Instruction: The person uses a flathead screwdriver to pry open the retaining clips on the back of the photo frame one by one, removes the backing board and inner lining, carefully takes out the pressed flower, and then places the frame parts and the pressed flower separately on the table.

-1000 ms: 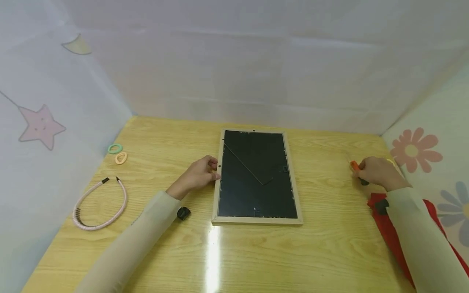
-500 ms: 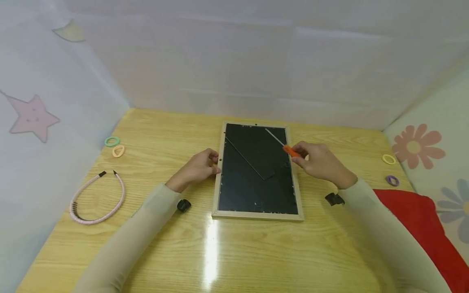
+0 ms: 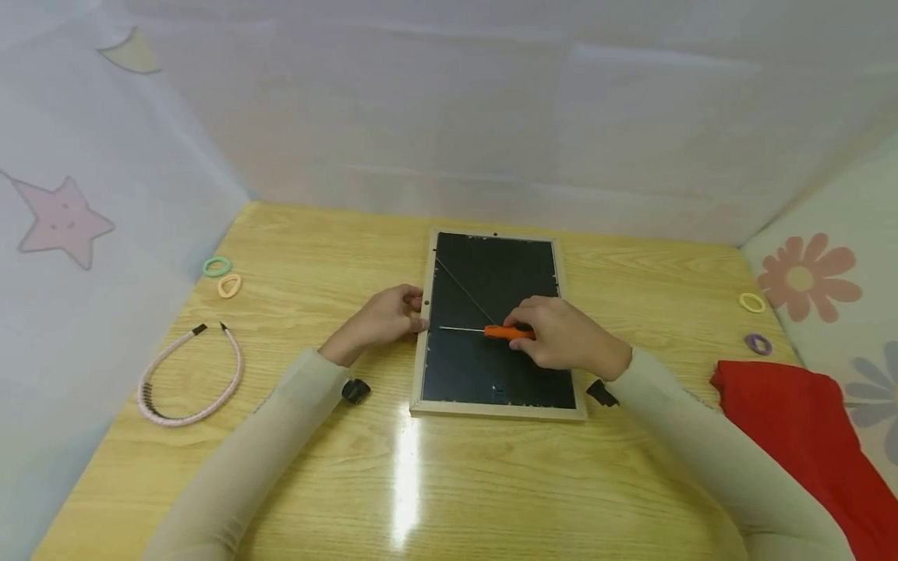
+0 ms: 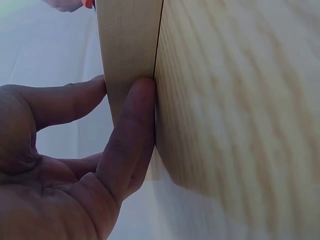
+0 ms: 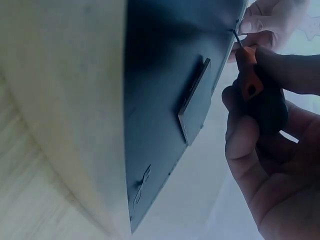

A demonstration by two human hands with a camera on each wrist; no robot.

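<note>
A: How far is the work, can you say?

B: I judge it is near the beginning. The picture frame point(image 3: 418, 366) lies with its back upward on the desk point(image 3: 491, 483), around the middle but closer to the far edge than to the near one. The black backing board point(image 3: 459, 370) sits inside it on all sides which I can see, so the back is not taken off.

A: And the hands?

B: The left hand point(image 3: 382, 315) holds the left side of the frame between thumb and fingers. The right hand point(image 3: 564, 333) grasps the screwdriver point(image 3: 501, 333) by its orange and dark handle, with fingers curled around it.

A: Does the tool touch something?

B: Its shaft points to the left, and the tip is at the left margin of the board, near the left hand. If it really presses there, I cannot tell.

A: So what is done?

B: The frame is turned and held, and the tool is in place; this much seems ready. The stand point(image 5: 199, 102) is attached on the back, raised a little from the board.

A: What is left?

B: In my judgement, nearly all the work along the margins. Whether anything there is already loosened is too small to see. The red cloth point(image 3: 793, 436) lies by the right edge of the desk, away from both hands.
</note>
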